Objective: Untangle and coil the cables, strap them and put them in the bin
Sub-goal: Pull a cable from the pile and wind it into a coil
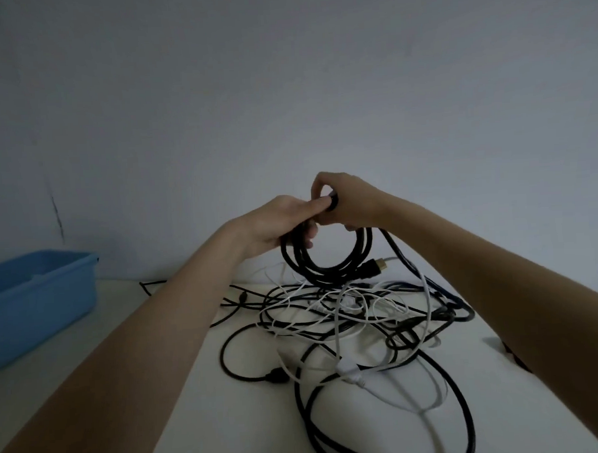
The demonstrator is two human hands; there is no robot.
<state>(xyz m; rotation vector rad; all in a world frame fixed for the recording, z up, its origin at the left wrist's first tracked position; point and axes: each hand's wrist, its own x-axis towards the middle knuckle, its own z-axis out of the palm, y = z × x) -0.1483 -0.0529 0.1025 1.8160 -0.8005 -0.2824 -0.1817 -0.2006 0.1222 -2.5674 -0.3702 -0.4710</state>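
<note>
Black HDMI cable coil (pixel 326 259), centre frame: left hand (pixel 277 224) grips the loops; right hand (pixel 344 197) pinches its top. Advice: keep loops bunched while strapping, clear of the tangle (pixel 346 320).

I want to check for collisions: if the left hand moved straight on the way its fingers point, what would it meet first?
The left hand grips the black coil, fingers pointing right. It would meet the right hand almost at once; they seem already touching at the coil's top, though depth is unclear.
</note>
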